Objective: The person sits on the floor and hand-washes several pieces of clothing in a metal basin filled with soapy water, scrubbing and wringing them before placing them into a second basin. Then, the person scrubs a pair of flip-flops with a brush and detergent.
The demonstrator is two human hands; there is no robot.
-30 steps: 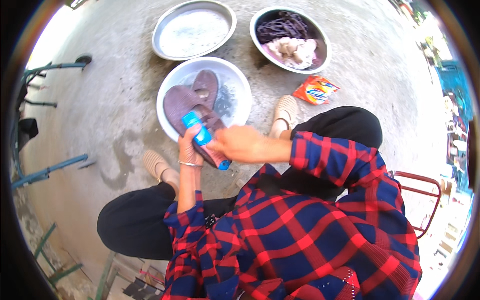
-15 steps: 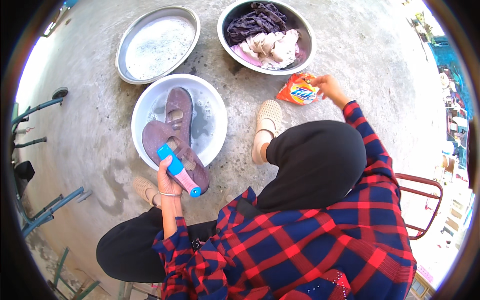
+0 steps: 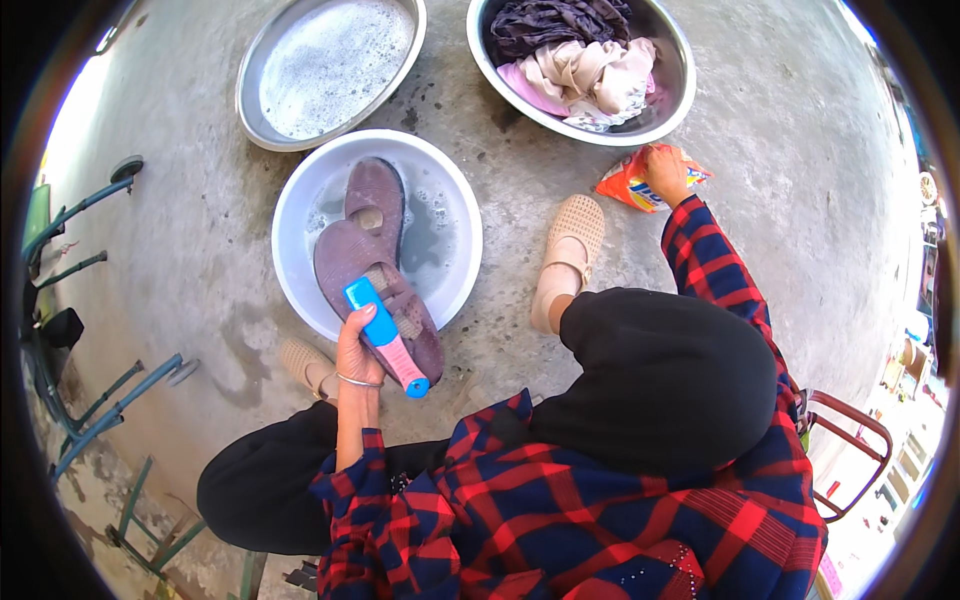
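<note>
In my left hand [image 3: 357, 350] is a scrub brush [image 3: 390, 342] with a blue and pink handle, the fingers closed round it. The brush lies across a purple-brown shoe [image 3: 345, 250], which rests tilted over the near rim of a white basin [image 3: 468, 215]; whether my fingers also grip this shoe is hidden. Behind it, a matching shoe [image 3: 368, 183] sits in the basin's shallow sudsy water. My right hand [image 3: 668, 172] is closed at an orange detergent packet [image 3: 625, 186] on the floor; the fingertips are hidden at the packet.
A metal basin [image 3: 245, 100] of foamy water stands behind the white one. Another metal basin [image 3: 683, 95], holding dark and pale clothes [image 3: 590, 75], is at the far right. My beige-shod foot [image 3: 572, 235] is near the packet. Metal frame legs [image 3: 120, 405] stand at left.
My right hand has gone from hovering beside the detergent packet to closing at it. The left hand still holds the brush over the shoe. The whole view has shifted slightly.
</note>
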